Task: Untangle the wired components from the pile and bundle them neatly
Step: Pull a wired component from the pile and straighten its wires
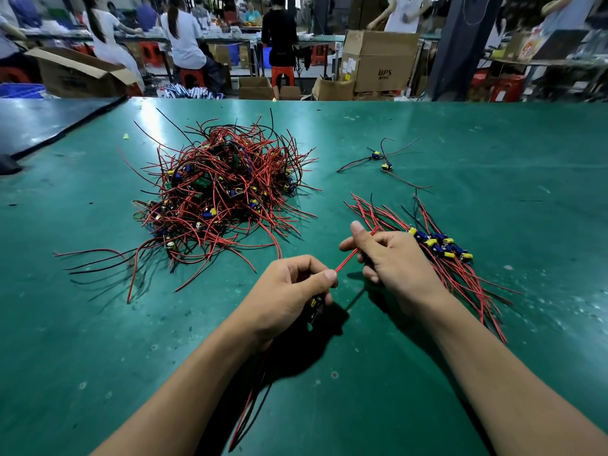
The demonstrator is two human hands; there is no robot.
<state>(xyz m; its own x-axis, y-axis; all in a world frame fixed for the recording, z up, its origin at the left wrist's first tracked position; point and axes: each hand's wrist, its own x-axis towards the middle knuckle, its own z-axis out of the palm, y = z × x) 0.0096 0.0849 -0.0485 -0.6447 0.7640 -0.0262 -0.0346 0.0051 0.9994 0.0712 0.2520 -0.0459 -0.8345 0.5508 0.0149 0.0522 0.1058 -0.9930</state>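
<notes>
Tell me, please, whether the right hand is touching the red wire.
Touching: the head view shows the right hand gripping the red wire between thumb and fingers.

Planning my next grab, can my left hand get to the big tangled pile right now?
Probably yes for the path: bare table lies between the left hand and the tangled pile. But that hand is pinching a red wire, so it is not free.

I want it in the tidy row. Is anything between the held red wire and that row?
Nothing visible. Left hand and right hand pinch the red wire; the tidy row lies just beyond the right hand.
</notes>
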